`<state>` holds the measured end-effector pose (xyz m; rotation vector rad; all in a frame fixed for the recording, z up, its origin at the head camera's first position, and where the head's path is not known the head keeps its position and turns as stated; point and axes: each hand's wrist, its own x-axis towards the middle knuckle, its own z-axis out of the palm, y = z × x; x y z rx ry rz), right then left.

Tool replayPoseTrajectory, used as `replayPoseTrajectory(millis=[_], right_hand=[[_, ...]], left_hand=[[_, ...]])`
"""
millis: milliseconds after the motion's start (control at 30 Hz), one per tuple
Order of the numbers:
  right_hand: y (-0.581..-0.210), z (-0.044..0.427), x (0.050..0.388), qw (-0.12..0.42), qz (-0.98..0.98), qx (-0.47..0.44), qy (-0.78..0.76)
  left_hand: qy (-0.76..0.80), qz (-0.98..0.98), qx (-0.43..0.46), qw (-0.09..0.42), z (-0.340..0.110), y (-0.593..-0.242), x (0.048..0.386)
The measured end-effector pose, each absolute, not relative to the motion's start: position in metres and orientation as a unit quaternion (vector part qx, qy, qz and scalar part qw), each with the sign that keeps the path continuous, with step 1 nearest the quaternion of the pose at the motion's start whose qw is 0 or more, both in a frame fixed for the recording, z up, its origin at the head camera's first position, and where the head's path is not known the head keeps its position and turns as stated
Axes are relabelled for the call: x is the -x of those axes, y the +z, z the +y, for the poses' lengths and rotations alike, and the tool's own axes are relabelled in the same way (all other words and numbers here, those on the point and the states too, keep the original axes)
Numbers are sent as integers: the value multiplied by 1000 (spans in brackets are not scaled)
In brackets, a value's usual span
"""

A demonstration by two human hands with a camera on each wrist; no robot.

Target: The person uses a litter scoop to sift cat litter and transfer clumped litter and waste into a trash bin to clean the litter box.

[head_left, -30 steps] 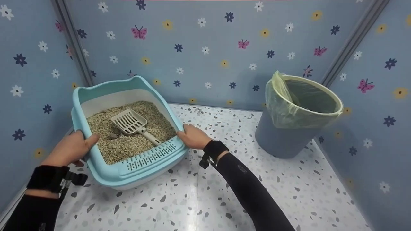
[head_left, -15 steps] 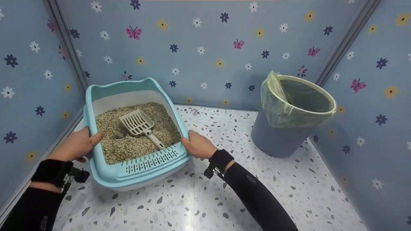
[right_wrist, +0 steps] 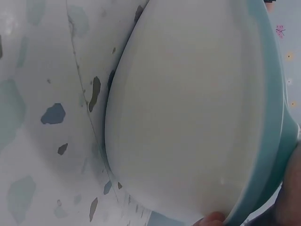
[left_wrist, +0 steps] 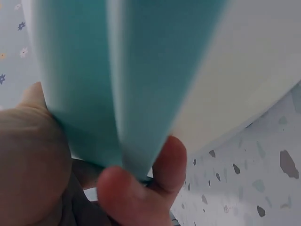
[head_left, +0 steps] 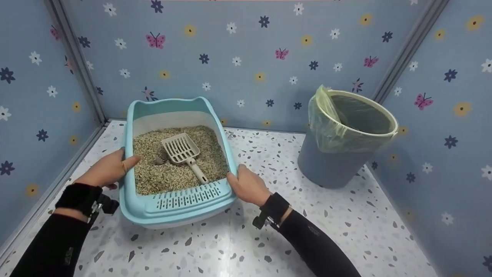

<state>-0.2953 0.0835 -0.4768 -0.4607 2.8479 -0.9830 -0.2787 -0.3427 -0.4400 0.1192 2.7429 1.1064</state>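
A litter box [head_left: 180, 215] with a light blue rim and white base stands on the speckled floor, filled with tan litter [head_left: 161, 181]. On the litter lies a beige slotted litter scoop [head_left: 181, 148], its handle toward the box's perforated front ledge. Beside the scoop sits a small dark clump [head_left: 158, 161]. My left hand [head_left: 109, 169] grips the left rim, thumb over the top; in the left wrist view its curled fingers [left_wrist: 169, 165] reach under the rim's edge. My right hand [head_left: 250, 184] grips the right rim near the front corner, with one fingertip [right_wrist: 214, 217] under it.
A grey-blue trash bin [head_left: 330, 165] with a pale yellow liner [head_left: 330, 130] stands to the right, near the back wall. Flower-and-butterfly walls [head_left: 246, 46] enclose the back and both sides. Terrazzo floor [head_left: 269, 238] stretches between box and bin and in front.
Both hands have moved the litter box to the right, away from the left wall, and turned it straighter. The scoop has travelled along with it. The view has shifted slightly.
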Motion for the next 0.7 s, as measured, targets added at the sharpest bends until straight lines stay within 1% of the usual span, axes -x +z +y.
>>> replayPoseTrajectory(millis=[233, 467, 700], right_hand=[[-478, 99, 279, 33, 940, 127, -314], [-478, 110, 266, 41, 938, 90, -332], [-479, 121, 256, 50, 934, 74, -346]], left_hand=[[379, 918, -51, 104, -327, -440, 289], [383, 914, -67, 116, -313, -440, 299], [380, 913, -82, 122, -301, -438, 304]])
